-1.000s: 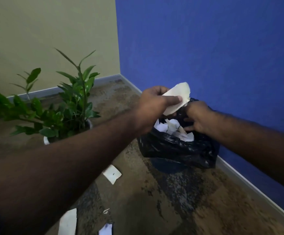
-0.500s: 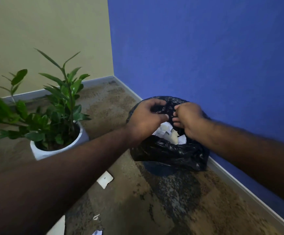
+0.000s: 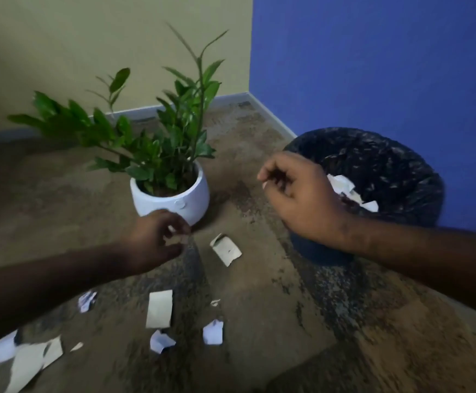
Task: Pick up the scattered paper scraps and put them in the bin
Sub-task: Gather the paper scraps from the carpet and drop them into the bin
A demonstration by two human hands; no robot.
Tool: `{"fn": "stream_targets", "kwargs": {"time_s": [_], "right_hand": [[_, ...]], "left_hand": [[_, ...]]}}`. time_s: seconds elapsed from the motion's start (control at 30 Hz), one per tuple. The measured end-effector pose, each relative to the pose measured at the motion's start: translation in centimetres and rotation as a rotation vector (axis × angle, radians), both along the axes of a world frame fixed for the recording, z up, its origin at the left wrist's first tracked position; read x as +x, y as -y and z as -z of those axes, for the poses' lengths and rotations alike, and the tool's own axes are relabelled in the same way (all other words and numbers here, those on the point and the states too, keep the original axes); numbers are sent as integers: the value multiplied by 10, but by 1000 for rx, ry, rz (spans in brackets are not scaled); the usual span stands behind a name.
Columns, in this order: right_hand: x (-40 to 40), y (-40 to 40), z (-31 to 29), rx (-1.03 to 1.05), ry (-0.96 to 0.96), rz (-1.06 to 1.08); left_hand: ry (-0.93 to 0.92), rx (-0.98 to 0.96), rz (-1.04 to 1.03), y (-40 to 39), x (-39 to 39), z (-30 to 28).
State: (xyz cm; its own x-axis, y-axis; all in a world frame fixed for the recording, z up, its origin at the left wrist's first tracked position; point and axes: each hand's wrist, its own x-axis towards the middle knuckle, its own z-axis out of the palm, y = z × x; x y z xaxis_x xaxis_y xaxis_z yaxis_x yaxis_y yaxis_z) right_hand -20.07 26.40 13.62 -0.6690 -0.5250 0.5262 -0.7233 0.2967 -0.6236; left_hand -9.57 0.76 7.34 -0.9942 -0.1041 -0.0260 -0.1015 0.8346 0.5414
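The bin (image 3: pixel 401 154), lined with a black bag, stands by the blue wall at the right and holds white paper scraps (image 3: pixel 343 185). My right hand (image 3: pixel 302 199) hovers just left of the bin's rim, fingers loosely curled, with nothing plainly in it. My left hand (image 3: pixel 157 242) is low over the floor with fingers and thumb apart, empty, a short way left of a cream scrap (image 3: pixel 225 249). More scraps lie nearer me: a cream rectangle (image 3: pixel 159 309), two crumpled white bits (image 3: pixel 213 332) (image 3: pixel 161 341), and a pile at the lower left (image 3: pixel 26 361).
A green plant in a white pot (image 3: pixel 171 199) stands on the mottled brown carpet just behind my left hand. The beige and blue walls meet in the corner behind it. A small white scrap (image 3: pixel 87 301) lies under my left forearm.
Both hands have left the bin, where they pushed a cream scrap in. My left hand dropped toward the floor by the pot. The view swung left and down onto the scattered scraps.
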Motion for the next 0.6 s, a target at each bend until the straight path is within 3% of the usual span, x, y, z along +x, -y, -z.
{"fn": "stream_targets", "kwargs": {"time_s": [0.13, 0.23, 0.4, 0.6], "right_hand": [[23, 16, 32, 228, -1, -146], [32, 24, 61, 490, 87, -211], [47, 37, 106, 898, 243, -310], [68, 49, 158, 1078, 281, -399]], "left_hand": [[390, -216, 136, 25, 38, 50], [584, -321, 212, 29, 55, 75], [613, -403, 269, 27, 62, 103], [556, -411, 285, 21, 70, 123]]}}
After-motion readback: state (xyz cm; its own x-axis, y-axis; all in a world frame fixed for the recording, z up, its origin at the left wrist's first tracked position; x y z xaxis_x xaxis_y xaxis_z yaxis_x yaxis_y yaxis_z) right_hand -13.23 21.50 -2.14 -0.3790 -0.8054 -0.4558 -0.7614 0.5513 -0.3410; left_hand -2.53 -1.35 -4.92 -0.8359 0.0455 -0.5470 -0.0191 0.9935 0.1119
